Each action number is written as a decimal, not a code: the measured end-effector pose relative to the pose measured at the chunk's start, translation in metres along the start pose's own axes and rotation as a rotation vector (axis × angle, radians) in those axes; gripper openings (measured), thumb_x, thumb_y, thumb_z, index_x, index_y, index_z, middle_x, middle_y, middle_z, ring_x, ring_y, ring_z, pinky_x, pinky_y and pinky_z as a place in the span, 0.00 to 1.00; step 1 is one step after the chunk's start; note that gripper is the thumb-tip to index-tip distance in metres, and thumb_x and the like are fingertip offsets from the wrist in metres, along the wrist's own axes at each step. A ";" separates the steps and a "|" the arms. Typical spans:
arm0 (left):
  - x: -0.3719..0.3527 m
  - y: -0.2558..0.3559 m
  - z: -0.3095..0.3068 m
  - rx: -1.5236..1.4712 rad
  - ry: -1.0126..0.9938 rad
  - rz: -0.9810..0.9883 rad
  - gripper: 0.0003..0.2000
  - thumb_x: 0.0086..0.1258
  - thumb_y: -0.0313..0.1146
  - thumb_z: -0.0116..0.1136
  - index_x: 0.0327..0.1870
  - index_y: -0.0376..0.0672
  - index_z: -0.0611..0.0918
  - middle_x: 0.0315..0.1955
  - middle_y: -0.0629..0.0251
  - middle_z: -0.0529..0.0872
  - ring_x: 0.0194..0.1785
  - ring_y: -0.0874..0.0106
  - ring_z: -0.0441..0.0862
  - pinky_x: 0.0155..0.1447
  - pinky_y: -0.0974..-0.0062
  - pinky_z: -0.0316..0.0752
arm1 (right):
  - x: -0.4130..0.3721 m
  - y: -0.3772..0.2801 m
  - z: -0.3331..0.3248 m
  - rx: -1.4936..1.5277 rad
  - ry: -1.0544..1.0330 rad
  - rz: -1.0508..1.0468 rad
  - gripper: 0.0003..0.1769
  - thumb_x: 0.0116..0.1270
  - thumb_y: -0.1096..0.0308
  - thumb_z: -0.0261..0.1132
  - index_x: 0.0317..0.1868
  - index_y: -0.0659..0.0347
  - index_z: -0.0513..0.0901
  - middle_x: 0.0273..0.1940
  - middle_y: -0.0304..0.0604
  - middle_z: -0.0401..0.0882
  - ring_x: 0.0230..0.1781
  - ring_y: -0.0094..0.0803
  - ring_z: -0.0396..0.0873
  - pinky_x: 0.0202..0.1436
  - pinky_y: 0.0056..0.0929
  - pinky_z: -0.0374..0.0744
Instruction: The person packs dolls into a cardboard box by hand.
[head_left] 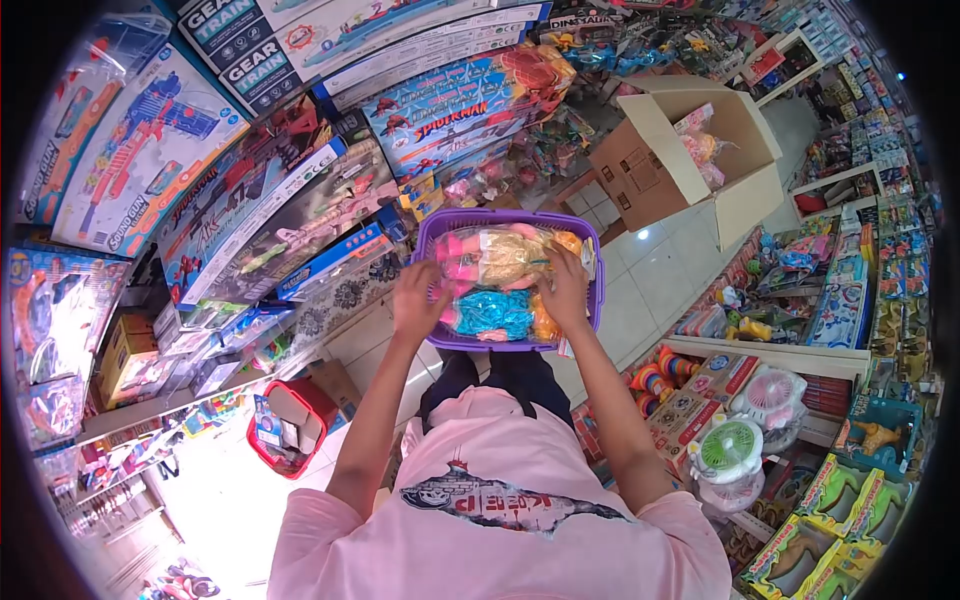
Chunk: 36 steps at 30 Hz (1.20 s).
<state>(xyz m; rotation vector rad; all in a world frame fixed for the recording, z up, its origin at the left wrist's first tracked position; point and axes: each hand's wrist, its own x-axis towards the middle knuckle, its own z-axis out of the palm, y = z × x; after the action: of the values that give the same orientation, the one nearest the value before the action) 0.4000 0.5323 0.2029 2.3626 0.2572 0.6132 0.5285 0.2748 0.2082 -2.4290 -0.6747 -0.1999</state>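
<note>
A purple plastic basket [597, 290] sits in front of me with dolls in clear plastic bags in it. The upper doll [510, 257] has a gold dress, pink legs toward the left and orange hair at the right. Beside it, nearer to me, lies a doll in a blue dress [495, 314]. My left hand [418, 297] comes over the left rim, its fingers bent onto the gold-dress doll's bag at the leg end. At the other end, my right hand [567, 287] has its fingers curled over the same bag, close to the hair.
An open cardboard box [640, 165] with bagged toys stands ahead right. Boxed toys [445, 110] are stacked along the left and front. A red bin [318, 425] stands on the tiled floor at left. Wrapped fans [727, 448] and shelves of toys line the right side.
</note>
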 end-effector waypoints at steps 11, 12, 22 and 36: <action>0.013 -0.008 0.031 -0.072 -0.302 -0.086 0.15 0.60 0.32 0.68 0.48 0.42 0.85 0.46 0.59 0.85 0.51 0.55 0.82 0.55 0.59 0.76 | 0.015 -0.007 0.022 -0.063 -0.200 0.045 0.11 0.56 0.71 0.69 0.42 0.56 0.86 0.55 0.46 0.80 0.59 0.43 0.74 0.59 0.41 0.71; 0.013 -0.007 0.030 -0.071 -0.299 -0.083 0.15 0.60 0.32 0.68 0.48 0.42 0.85 0.46 0.59 0.85 0.51 0.55 0.82 0.55 0.59 0.76 | 0.017 -0.007 0.022 -0.062 -0.196 0.043 0.11 0.56 0.71 0.69 0.42 0.56 0.86 0.55 0.46 0.80 0.59 0.43 0.74 0.59 0.41 0.71; 0.020 0.006 -0.005 -0.322 0.088 -0.118 0.36 0.62 0.34 0.71 0.69 0.36 0.65 0.64 0.48 0.70 0.68 0.55 0.70 0.68 0.61 0.69 | 0.042 -0.047 -0.019 0.369 0.086 0.024 0.03 0.65 0.77 0.63 0.39 0.65 0.80 0.41 0.46 0.84 0.38 0.40 0.84 0.42 0.34 0.80; 0.007 0.012 -0.065 -0.638 -0.182 -0.525 0.25 0.66 0.39 0.68 0.59 0.34 0.77 0.47 0.56 0.87 0.50 0.68 0.85 0.57 0.69 0.76 | 0.018 -0.113 0.007 0.919 -0.362 0.231 0.10 0.68 0.72 0.65 0.48 0.64 0.79 0.43 0.43 0.84 0.44 0.33 0.84 0.46 0.34 0.83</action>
<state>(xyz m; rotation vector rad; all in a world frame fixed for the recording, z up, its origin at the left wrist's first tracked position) 0.3744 0.5628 0.2567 1.6267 0.4948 0.1789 0.4863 0.3648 0.2662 -1.6235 -0.4724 0.5456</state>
